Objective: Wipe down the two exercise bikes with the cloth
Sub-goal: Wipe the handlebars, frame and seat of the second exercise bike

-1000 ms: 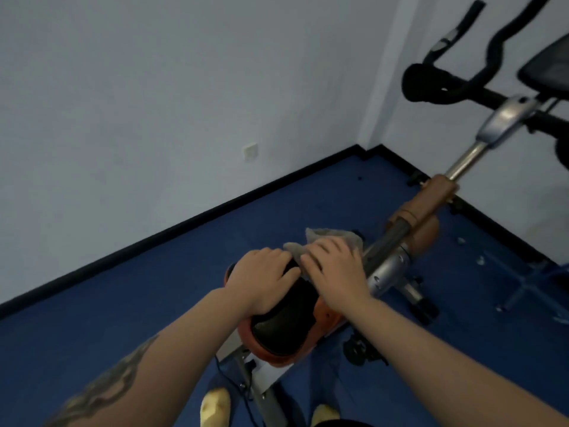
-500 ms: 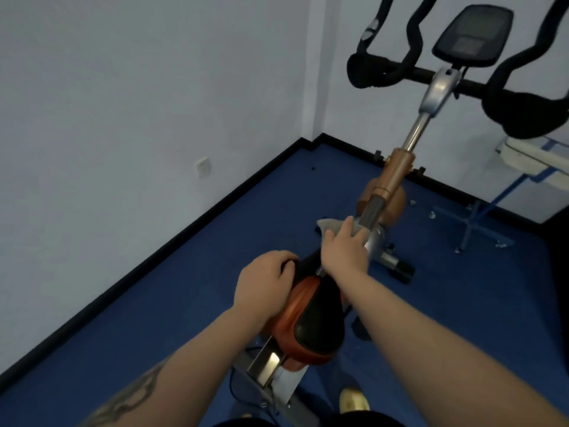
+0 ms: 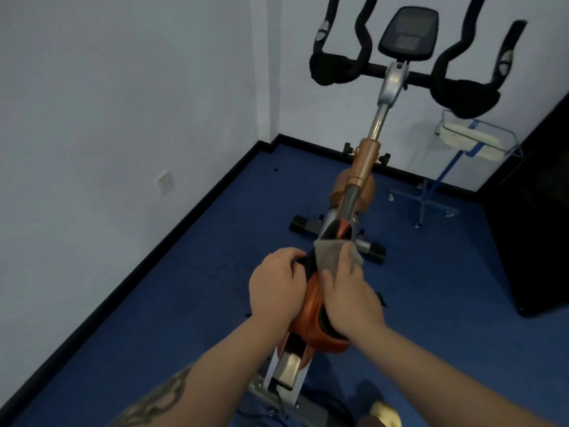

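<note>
One exercise bike (image 3: pixel 365 161) stands in front of me, with black handlebars (image 3: pixel 331 69) and a console (image 3: pixel 408 33) at the far end. Its orange and black saddle (image 3: pixel 311 306) is just below me. My left hand (image 3: pixel 275 285) grips the saddle's left edge, fingers curled over it. My right hand (image 3: pixel 351 300) lies over the saddle's right side and holds a grey cloth (image 3: pixel 331 257) against the saddle near its nose. The cloth sticks out beyond my fingers. No second bike is in view.
A white wall with a socket (image 3: pixel 163 181) runs along the left of the blue floor. A blue-framed stand with a white tray (image 3: pixel 462 137) is at the right of the handlebars. A dark cabinet (image 3: pixel 535 211) fills the right edge. My shoe (image 3: pixel 385 414) shows below.
My view has swung so the bike now runs straight ahead. My right hand has drawn the cloth back from the post onto the saddle. My left hand keeps its grip.
</note>
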The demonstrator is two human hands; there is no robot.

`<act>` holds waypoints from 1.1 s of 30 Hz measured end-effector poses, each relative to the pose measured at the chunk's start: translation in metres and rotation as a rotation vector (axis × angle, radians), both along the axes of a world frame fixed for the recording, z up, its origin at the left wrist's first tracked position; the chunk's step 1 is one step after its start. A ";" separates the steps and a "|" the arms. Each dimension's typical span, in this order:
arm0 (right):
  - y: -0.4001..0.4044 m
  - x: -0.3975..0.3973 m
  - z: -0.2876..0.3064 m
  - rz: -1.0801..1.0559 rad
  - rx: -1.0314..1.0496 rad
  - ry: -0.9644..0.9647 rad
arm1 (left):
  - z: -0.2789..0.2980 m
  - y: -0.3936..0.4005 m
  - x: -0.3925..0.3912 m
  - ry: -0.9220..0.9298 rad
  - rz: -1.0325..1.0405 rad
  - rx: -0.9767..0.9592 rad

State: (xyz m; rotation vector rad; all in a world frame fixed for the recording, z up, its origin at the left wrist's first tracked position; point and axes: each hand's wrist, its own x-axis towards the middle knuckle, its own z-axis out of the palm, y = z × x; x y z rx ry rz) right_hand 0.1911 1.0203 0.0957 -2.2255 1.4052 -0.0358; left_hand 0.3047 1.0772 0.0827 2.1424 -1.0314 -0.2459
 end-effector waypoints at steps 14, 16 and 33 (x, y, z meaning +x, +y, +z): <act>0.024 -0.031 0.001 0.243 -0.032 0.042 | 0.002 0.002 -0.007 -0.041 0.119 -0.113; 0.009 -0.021 0.009 0.191 0.084 0.034 | 0.002 0.002 -0.009 -0.051 0.130 -0.119; 0.024 -0.013 0.001 0.060 -0.048 0.001 | -0.002 -0.001 -0.002 0.056 0.117 -0.119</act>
